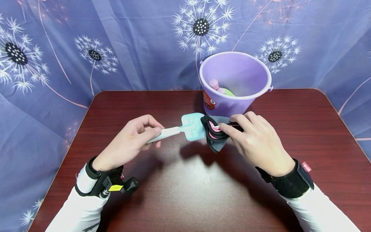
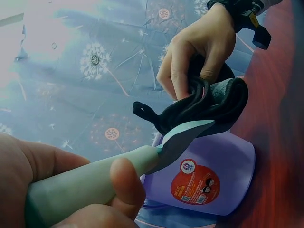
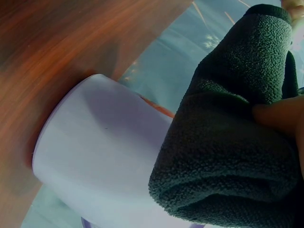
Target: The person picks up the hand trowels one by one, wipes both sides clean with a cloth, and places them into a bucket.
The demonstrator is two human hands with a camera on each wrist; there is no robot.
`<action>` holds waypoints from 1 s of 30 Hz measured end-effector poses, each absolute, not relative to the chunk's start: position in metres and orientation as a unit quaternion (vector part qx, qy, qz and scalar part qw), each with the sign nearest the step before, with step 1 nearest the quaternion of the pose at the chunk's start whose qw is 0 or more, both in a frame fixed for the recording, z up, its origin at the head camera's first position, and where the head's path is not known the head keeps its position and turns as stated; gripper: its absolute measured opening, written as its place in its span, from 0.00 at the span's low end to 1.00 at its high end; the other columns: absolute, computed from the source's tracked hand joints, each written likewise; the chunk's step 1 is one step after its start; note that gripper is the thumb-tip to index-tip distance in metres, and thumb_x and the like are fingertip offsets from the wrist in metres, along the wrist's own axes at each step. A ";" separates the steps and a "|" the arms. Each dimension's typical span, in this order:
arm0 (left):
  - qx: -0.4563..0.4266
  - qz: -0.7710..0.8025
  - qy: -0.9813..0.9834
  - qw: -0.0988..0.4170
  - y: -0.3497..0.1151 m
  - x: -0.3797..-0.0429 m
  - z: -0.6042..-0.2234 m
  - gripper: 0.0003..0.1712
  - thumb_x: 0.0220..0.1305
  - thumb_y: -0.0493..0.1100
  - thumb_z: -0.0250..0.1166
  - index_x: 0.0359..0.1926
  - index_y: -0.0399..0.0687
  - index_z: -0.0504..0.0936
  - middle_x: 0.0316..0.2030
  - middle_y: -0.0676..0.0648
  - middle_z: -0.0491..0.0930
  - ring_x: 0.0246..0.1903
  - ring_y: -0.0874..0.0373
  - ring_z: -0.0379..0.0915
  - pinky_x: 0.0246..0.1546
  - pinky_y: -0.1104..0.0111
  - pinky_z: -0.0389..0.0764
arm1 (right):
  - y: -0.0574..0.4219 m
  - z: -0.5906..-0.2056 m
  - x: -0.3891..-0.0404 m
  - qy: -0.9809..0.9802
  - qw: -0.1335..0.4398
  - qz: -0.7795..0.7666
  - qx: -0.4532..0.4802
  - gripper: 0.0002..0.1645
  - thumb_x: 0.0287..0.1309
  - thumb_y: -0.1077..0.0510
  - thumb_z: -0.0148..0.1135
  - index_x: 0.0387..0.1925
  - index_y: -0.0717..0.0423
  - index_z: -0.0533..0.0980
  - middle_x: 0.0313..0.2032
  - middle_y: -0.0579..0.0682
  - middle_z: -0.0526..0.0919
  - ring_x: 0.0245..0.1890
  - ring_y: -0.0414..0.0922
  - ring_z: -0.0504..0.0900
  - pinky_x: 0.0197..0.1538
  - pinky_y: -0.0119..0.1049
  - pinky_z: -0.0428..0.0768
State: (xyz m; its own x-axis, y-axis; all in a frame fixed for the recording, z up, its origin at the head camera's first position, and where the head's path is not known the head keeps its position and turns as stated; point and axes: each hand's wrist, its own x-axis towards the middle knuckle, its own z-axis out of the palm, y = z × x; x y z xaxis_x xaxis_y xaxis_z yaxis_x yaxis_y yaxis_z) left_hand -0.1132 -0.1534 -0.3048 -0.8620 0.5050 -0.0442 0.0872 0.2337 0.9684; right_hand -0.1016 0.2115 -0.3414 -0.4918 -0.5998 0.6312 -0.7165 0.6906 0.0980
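My left hand (image 1: pixel 134 137) grips a toy shovel by its white handle (image 1: pixel 166 132), with the pale blue blade (image 1: pixel 192 127) pointing right. A folded grey cloth (image 1: pixel 221 143) with black edging and a bit of pink inside is pinched in my right hand (image 1: pixel 256 140). The cloth meets the blade's right edge in the head view. From the left wrist, the bundled cloth (image 2: pixel 232 104) sits just behind the shovel blade (image 2: pixel 183 142). In the right wrist view the fuzzy cloth (image 3: pixel 223 156) fills the right side, with a thumb pressed on it.
A purple bucket (image 1: pixel 234 101) stands at the table's back edge, just behind the cloth. Inside lie pink objects (image 1: pixel 214 84) and a green one (image 1: pixel 229 92). The dark red wooden table (image 1: pixel 179 193) ends at a blue dandelion-print curtain (image 1: pixel 139 42).
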 end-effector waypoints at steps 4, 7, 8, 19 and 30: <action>0.195 0.583 0.768 0.179 -0.154 -0.113 -0.304 0.06 0.80 0.40 0.59 0.48 0.42 0.79 0.27 0.38 0.80 0.18 0.55 0.54 0.20 0.67 0.57 | 0.213 -0.342 -0.102 -0.864 0.324 0.083 0.376 0.19 0.73 0.60 0.51 0.55 0.54 0.85 0.45 0.58 0.80 0.33 0.60 0.73 0.31 0.50 0.71; 0.194 0.576 0.773 0.179 -0.154 -0.113 -0.302 0.06 0.79 0.40 0.59 0.48 0.42 0.79 0.27 0.38 0.81 0.18 0.56 0.55 0.21 0.67 0.58 | 0.213 -0.342 -0.103 -0.864 0.327 0.083 0.375 0.19 0.72 0.61 0.52 0.55 0.54 0.85 0.45 0.58 0.80 0.33 0.60 0.73 0.31 0.50 0.72; 0.193 0.574 0.775 0.179 -0.155 -0.113 -0.302 0.06 0.79 0.40 0.59 0.48 0.42 0.79 0.27 0.38 0.81 0.18 0.56 0.55 0.21 0.67 0.58 | 0.213 -0.342 -0.103 -0.863 0.327 0.083 0.375 0.18 0.72 0.61 0.53 0.55 0.54 0.85 0.45 0.58 0.80 0.33 0.60 0.73 0.31 0.50 0.72; 0.193 0.567 0.780 0.179 -0.156 -0.112 -0.301 0.05 0.78 0.40 0.61 0.48 0.43 0.79 0.27 0.38 0.81 0.18 0.56 0.57 0.22 0.67 0.62 | 0.214 -0.341 -0.102 -0.873 0.315 0.073 0.365 0.18 0.72 0.59 0.54 0.56 0.52 0.84 0.46 0.57 0.80 0.34 0.60 0.73 0.32 0.50 0.72; 0.213 0.543 0.798 0.149 -0.150 -0.110 -0.303 0.03 0.74 0.38 0.65 0.45 0.44 0.81 0.25 0.46 0.78 0.26 0.55 0.69 0.29 0.68 0.72 | 0.214 -0.343 -0.102 -0.880 0.304 0.065 0.360 0.18 0.74 0.57 0.54 0.57 0.53 0.83 0.46 0.57 0.80 0.35 0.60 0.74 0.33 0.51 0.73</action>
State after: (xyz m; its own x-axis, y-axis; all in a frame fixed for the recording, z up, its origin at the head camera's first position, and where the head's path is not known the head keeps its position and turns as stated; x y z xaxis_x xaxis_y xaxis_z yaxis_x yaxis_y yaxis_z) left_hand -0.1099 -0.1500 -0.3033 -0.8652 0.5013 -0.0065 0.1781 0.3195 0.9307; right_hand -0.1019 0.2137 -0.3428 -0.5567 -0.5936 0.5811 -0.6721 0.7330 0.1048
